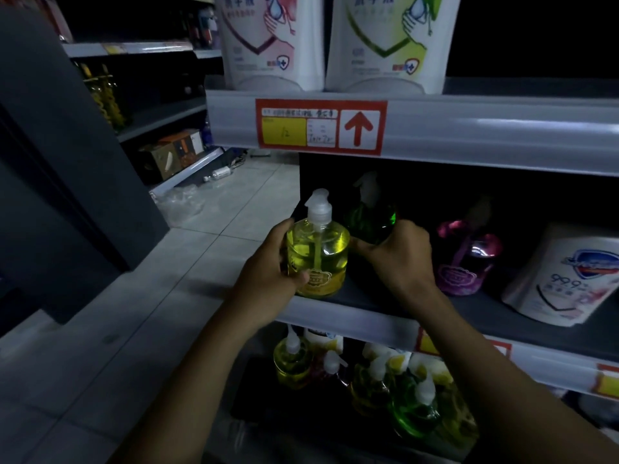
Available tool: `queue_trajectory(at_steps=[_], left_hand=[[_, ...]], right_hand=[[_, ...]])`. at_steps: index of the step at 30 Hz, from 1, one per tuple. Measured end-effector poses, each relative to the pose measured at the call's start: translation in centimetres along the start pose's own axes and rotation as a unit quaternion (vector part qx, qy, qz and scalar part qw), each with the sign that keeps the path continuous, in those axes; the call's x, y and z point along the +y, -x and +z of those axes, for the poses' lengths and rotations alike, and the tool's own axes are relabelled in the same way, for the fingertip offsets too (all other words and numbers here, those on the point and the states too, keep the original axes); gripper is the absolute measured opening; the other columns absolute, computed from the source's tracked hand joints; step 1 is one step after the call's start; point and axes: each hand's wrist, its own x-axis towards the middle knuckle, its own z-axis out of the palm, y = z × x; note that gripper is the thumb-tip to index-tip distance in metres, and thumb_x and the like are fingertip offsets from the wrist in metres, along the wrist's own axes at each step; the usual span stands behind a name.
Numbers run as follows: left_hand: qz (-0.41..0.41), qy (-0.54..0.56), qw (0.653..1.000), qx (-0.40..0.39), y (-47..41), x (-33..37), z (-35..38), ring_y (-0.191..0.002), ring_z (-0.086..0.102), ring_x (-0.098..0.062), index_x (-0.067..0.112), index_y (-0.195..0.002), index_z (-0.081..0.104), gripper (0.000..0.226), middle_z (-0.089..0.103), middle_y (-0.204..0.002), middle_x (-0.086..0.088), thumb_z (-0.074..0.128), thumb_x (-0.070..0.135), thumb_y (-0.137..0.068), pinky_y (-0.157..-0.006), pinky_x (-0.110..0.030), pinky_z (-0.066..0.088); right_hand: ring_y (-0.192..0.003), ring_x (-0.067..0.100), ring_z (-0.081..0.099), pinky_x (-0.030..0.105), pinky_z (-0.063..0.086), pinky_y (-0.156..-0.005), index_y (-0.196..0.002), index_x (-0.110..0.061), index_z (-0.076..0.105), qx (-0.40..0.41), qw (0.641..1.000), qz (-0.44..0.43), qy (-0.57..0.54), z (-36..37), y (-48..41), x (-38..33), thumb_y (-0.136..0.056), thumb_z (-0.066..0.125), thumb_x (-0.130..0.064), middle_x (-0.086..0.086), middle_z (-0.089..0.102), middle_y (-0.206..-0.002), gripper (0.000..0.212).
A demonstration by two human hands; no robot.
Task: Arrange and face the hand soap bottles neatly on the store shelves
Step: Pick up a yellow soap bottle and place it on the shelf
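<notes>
A yellow pump bottle of hand soap [318,252] stands at the left end of the middle shelf [368,321], near its front edge. My left hand [271,262] grips its left side, thumb across the label. My right hand [398,256] holds a green pump bottle [371,216] that stands just behind and to the right; the hand hides its lower half. A pink pump bottle [465,259] stands further right in the dark.
A white refill pouch [566,279] leans at the right of the middle shelf. Two large refill pouches [264,41] stand on the top shelf above a red price tag [321,127]. Several yellow and green bottles [378,386] crowd the bottom shelf. Tiled aisle floor [134,329] lies to the left.
</notes>
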Motion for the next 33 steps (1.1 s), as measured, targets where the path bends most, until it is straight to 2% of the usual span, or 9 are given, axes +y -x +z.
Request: queue_trajectory(at_steps=[5, 9, 11, 14, 16, 18, 20, 26, 33], left_hand=[[0.007, 0.027, 0.999, -0.022, 0.3, 0.1, -0.1, -0.121, 0.047, -0.005, 0.039, -0.142, 0.03, 0.075, 0.047, -0.114, 0.028, 0.059, -0.003, -0.088, -0.104, -0.038, 0.043], [0.016, 0.01, 0.999, 0.026, 0.4, 0.3, -1.1, -0.118, 0.05, -0.009, 0.028, -0.141, 0.037, 0.063, 0.048, -0.128, 0.01, 0.051, -0.007, -0.091, -0.093, -0.028, 0.044], [0.017, 0.015, 0.994, 0.104, 0.0, -0.2, -2.5, -0.111, 0.057, -0.016, 0.026, -0.131, 0.048, 0.05, 0.056, -0.128, -0.002, 0.047, -0.006, -0.092, -0.091, -0.033, 0.048], [-0.02, 0.047, 0.986, 0.16, -0.6, -1.1, -4.2, -0.107, 0.06, -0.021, 0.027, -0.116, 0.057, 0.039, 0.062, -0.118, -0.006, 0.047, -0.002, -0.093, -0.089, -0.039, 0.052], [-0.037, 0.037, 0.991, 0.12, -0.9, -1.5, -4.4, -0.111, 0.058, -0.021, 0.024, -0.118, 0.057, 0.035, 0.062, -0.116, -0.004, 0.048, 0.001, -0.094, -0.091, -0.038, 0.05], [-0.035, 0.018, 0.997, 0.069, -0.9, -1.7, -4.1, -0.115, 0.056, -0.019, 0.021, -0.127, 0.055, 0.035, 0.06, -0.12, -0.004, 0.048, 0.006, -0.097, -0.094, -0.036, 0.048], [-0.024, 0.0, 0.999, 0.028, -1.0, -1.6, -3.7, -0.119, 0.053, -0.017, 0.022, -0.135, 0.049, 0.038, 0.056, -0.13, -0.007, 0.046, 0.01, -0.098, -0.096, -0.035, 0.046], [0.045, -0.115, 0.992, 0.0, -0.9, -2.0, -2.7, -0.12, 0.053, -0.017, 0.028, -0.137, 0.044, 0.053, 0.06, -0.127, -0.003, 0.044, -0.002, -0.094, -0.1, -0.037, 0.045], [0.04, -0.17, 0.983, 0.053, -0.2, -2.8, -3.3, -0.095, 0.062, -0.021, 0.027, -0.136, 0.039, 0.054, 0.055, -0.12, 0.006, 0.039, -0.005, -0.092, -0.074, -0.021, 0.045]], right_hand=[[-0.094, 0.03, 0.065, 0.039, 0.057, -0.072, -0.111, -0.009, 0.055, 0.006, 0.999, 0.012, 0.039, -2.4, 1.5, 1.5, -0.062, 0.074, -0.062, 0.014, 0.066, -0.105, 0.075], [-0.106, 0.038, 0.055, 0.031, 0.044, -0.078, -0.121, -0.002, 0.049, -0.007, 0.998, 0.022, 0.051, -3.7, 2.3, 1.9, -0.075, 0.078, -0.041, 0.021, 0.052, -0.12, 0.067], [-0.107, 0.039, 0.051, 0.023, 0.033, -0.077, -0.12, 0.0, 0.048, 0.051, 0.998, -0.011, 0.047, -4.6, 3.2, 1.3, -0.079, 0.077, -0.028, 0.022, 0.047, -0.121, 0.057], [-0.106, 0.026, 0.054, 0.018, 0.035, -0.083, -0.123, -0.004, 0.053, 0.148, 0.981, -0.126, 0.001, -5.1, 4.9, -0.6, -0.082, 0.07, -0.012, 0.016, 0.055, -0.118, 0.045], [-0.108, 0.019, 0.06, 0.018, 0.041, -0.087, -0.134, -0.013, 0.05, 0.051, 0.987, -0.147, -0.041, -4.1, 5.3, -1.5, -0.084, 0.069, -0.012, 0.007, 0.062, -0.124, 0.054], [-0.115, 0.022, 0.061, 0.026, 0.048, -0.089, -0.15, -0.022, 0.029, -0.116, 0.983, -0.13, -0.052, -2.2, 5.4, -1.9, -0.083, 0.072, -0.015, 0.004, 0.059, -0.134, 0.079], [-0.109, 0.03, 0.063, 0.03, 0.049, -0.079, -0.154, -0.025, 0.008, -0.204, 0.971, -0.116, -0.05, -0.2, 5.2, -1.6, -0.083, 0.07, -0.011, 0.01, 0.061, -0.13, 0.096], [-0.098, 0.034, 0.066, 0.038, 0.054, -0.074, -0.15, -0.026, 0.013, -0.152, 0.975, -0.141, -0.074, 2.8, 4.8, -2.4, -0.079, 0.07, -0.006, 0.011, 0.067, -0.117, 0.093], [-0.096, 0.036, 0.066, 0.04, 0.05, -0.074, -0.153, -0.027, 0.006, -0.137, 0.974, -0.174, -0.055, 4.7, 5.3, -3.2, -0.086, 0.068, -0.022, 0.011, 0.069, -0.113, 0.092]])
